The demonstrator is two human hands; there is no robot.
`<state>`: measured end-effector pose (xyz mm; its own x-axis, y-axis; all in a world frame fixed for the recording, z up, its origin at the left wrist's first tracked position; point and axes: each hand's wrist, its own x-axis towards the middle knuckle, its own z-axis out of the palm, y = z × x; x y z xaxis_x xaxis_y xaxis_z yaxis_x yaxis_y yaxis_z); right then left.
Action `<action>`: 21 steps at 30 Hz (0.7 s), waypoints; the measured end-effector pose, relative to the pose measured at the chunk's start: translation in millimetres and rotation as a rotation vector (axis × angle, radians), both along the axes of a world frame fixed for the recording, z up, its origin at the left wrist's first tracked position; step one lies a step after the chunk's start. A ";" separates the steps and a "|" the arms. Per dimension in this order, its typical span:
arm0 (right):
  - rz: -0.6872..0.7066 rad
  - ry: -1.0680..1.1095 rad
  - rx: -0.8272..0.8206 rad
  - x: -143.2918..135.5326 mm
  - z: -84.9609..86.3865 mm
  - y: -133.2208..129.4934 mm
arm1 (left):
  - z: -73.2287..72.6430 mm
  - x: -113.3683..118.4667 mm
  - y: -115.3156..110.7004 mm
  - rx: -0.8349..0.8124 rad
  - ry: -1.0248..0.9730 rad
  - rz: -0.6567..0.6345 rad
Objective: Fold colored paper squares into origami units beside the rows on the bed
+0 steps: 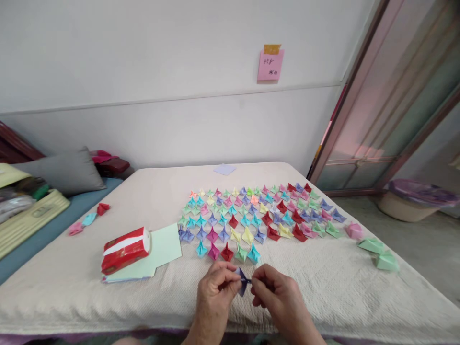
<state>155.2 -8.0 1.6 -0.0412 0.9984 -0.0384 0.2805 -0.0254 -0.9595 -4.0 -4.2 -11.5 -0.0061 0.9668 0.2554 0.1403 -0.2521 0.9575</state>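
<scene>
Between my two hands, low over the front of the covered surface, is a small blue-purple folded paper piece (243,282). My left hand (217,290) pinches its left side between thumb and fingers. On the other side, the fingertips of my right hand (275,292) are closed on its narrow pointed end. Just beyond the hands stand rows of small folded paper figures (227,252) in red, cyan, pink, green, yellow and purple. My palms hide the nearest cloth.
A red tissue pack (125,249) lies on pale green paper sheets (167,245) at left. Three folded pieces (89,219) sit farther left; green folded boats (387,261) rest near the right edge. One lilac sheet (224,169) lies at the back. A bin (413,201) stands right.
</scene>
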 end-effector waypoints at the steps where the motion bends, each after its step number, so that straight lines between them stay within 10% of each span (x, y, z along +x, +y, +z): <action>1: -0.008 0.023 -0.013 0.1 0.9 0.4 | -0.5 -0.9 1.2 -0.032 -0.037 -0.001; 14: -0.022 0.139 -0.098 -2.8 11.7 1.5 | 5.3 -1.9 2.6 -0.269 -0.320 -0.007; 21: -0.011 -0.032 0.035 0.0 5.9 -1.4 | 10.9 -3.1 2.3 -0.135 -0.111 -0.035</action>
<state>155.2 -9.5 7.5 -0.0293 0.9996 -0.0050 0.3114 0.0044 -0.9503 -7.0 -1.9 -0.7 0.0072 0.9925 0.1224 0.0249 -0.1226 0.9921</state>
